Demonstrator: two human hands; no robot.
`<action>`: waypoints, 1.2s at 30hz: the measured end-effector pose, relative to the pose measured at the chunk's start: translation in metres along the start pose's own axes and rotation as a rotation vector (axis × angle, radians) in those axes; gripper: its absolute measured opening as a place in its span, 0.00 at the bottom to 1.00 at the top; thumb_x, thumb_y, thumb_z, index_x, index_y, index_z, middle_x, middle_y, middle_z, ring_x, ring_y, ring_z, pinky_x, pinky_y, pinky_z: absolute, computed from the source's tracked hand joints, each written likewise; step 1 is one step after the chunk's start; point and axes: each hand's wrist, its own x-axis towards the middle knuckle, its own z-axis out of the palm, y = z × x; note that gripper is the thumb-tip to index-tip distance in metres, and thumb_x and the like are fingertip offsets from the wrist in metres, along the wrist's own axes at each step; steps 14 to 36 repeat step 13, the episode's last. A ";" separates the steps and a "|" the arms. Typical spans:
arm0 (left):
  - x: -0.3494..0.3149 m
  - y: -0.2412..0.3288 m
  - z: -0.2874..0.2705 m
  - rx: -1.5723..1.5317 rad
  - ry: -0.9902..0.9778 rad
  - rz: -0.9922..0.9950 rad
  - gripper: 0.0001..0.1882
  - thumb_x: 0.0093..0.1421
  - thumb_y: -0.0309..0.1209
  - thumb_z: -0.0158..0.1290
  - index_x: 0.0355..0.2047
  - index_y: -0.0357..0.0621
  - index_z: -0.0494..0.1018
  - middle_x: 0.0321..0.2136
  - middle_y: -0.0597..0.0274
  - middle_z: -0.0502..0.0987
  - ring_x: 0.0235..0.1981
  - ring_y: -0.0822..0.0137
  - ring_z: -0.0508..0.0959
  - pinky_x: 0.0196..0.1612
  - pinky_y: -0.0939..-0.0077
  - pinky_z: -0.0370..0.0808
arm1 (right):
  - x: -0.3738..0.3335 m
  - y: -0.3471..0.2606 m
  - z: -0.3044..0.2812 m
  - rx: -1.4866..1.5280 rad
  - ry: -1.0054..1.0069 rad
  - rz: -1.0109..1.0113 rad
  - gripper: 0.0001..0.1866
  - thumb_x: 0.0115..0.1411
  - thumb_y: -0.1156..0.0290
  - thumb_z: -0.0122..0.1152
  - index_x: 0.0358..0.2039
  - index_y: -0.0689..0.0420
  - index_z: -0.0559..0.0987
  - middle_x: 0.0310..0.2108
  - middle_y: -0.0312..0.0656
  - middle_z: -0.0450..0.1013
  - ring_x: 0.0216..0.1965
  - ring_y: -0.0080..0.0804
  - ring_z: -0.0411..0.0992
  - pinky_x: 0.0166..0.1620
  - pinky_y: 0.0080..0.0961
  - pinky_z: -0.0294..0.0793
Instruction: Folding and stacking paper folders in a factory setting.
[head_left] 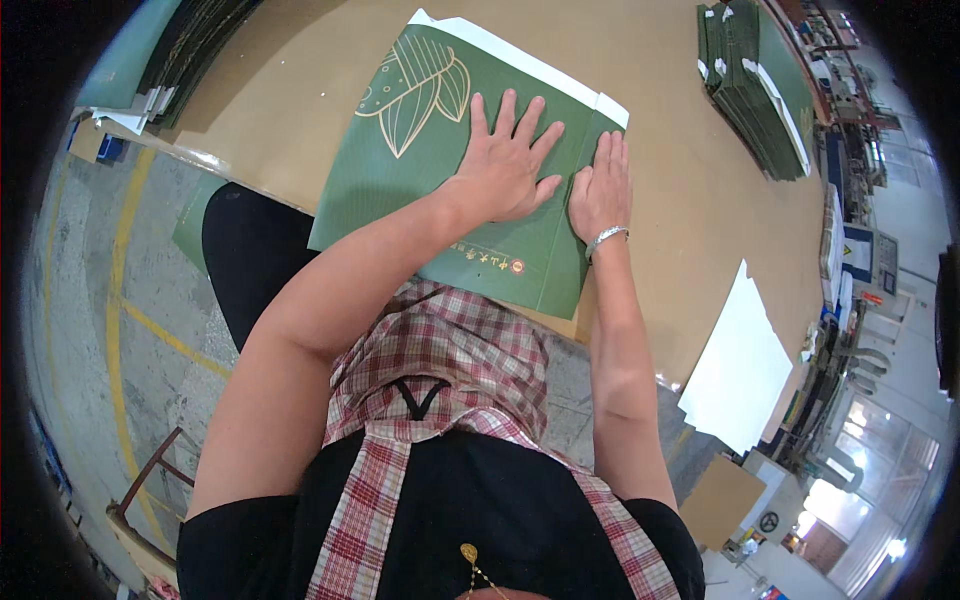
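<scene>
A flat green paper bag (400, 200) with a gold leaf drawing and a white strip along its far edge lies on the brown table (290, 100). My left hand (505, 165) rests on the middle of it, palm down, fingers spread. Along the right edge of the bag, my right hand (602, 195) is set on its side, fingers straight and held together, touching the border. A silver bracelet (606, 238) circles the right wrist. Neither hand grips anything. The underside of the bag is hidden.
A stack of folded green bags (750, 100) stands at the far right of the table. Another green stack (170, 70) sits at the far left. White sheets (740, 360) lie at the right near edge. Machinery (868, 260) lines the right side; a metal-framed chair (150, 480) is at lower left.
</scene>
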 end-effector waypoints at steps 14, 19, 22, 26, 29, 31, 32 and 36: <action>0.002 0.002 -0.004 0.016 -0.064 -0.012 0.33 0.66 0.48 0.45 0.69 0.57 0.56 0.70 0.53 0.52 0.70 0.41 0.50 0.66 0.26 0.41 | 0.100 0.009 0.016 -0.079 0.023 -0.009 0.35 0.69 0.56 0.37 0.70 0.64 0.52 0.72 0.51 0.49 0.73 0.48 0.43 0.73 0.43 0.40; 0.002 0.002 -0.004 0.016 -0.064 -0.012 0.33 0.66 0.48 0.45 0.69 0.57 0.56 0.70 0.53 0.52 0.70 0.41 0.50 0.66 0.26 0.41 | 0.100 0.009 0.016 -0.079 0.023 -0.009 0.35 0.69 0.56 0.37 0.70 0.64 0.52 0.72 0.51 0.49 0.73 0.48 0.43 0.73 0.43 0.40; 0.002 0.002 -0.004 0.016 -0.064 -0.012 0.33 0.66 0.48 0.45 0.69 0.57 0.56 0.70 0.53 0.52 0.70 0.41 0.50 0.66 0.26 0.41 | 0.100 0.009 0.016 -0.079 0.023 -0.009 0.35 0.69 0.56 0.37 0.70 0.64 0.52 0.72 0.51 0.49 0.73 0.48 0.43 0.73 0.43 0.40; 0.002 0.002 -0.004 0.016 -0.064 -0.012 0.33 0.66 0.48 0.45 0.69 0.57 0.56 0.70 0.53 0.52 0.70 0.41 0.50 0.66 0.26 0.41 | 0.100 0.009 0.016 -0.079 0.023 -0.009 0.35 0.69 0.56 0.37 0.70 0.64 0.52 0.72 0.51 0.49 0.73 0.48 0.43 0.73 0.43 0.40; 0.002 0.002 -0.004 0.016 -0.064 -0.012 0.33 0.66 0.48 0.45 0.69 0.57 0.56 0.70 0.53 0.52 0.70 0.41 0.50 0.66 0.26 0.41 | 0.100 0.009 0.016 -0.079 0.023 -0.009 0.35 0.69 0.56 0.37 0.70 0.64 0.52 0.72 0.51 0.49 0.73 0.48 0.43 0.73 0.43 0.40; 0.002 0.002 -0.004 0.016 -0.064 -0.012 0.33 0.66 0.48 0.45 0.69 0.57 0.56 0.70 0.53 0.52 0.70 0.41 0.50 0.66 0.26 0.41 | 0.100 0.009 0.016 -0.079 0.023 -0.009 0.35 0.69 0.56 0.37 0.70 0.64 0.52 0.72 0.51 0.49 0.73 0.48 0.43 0.73 0.43 0.40; 0.002 0.002 -0.004 0.016 -0.064 -0.012 0.33 0.66 0.48 0.45 0.69 0.57 0.56 0.70 0.53 0.52 0.70 0.41 0.50 0.66 0.26 0.41 | 0.100 0.009 0.016 -0.079 0.023 -0.009 0.35 0.69 0.56 0.37 0.70 0.64 0.52 0.72 0.51 0.49 0.73 0.48 0.43 0.73 0.43 0.40; 0.002 0.002 -0.004 0.016 -0.064 -0.012 0.33 0.66 0.48 0.45 0.69 0.57 0.56 0.70 0.53 0.52 0.70 0.41 0.50 0.66 0.26 0.41 | 0.100 0.009 0.016 -0.079 0.023 -0.009 0.35 0.69 0.56 0.37 0.70 0.64 0.52 0.72 0.51 0.49 0.73 0.48 0.43 0.73 0.43 0.40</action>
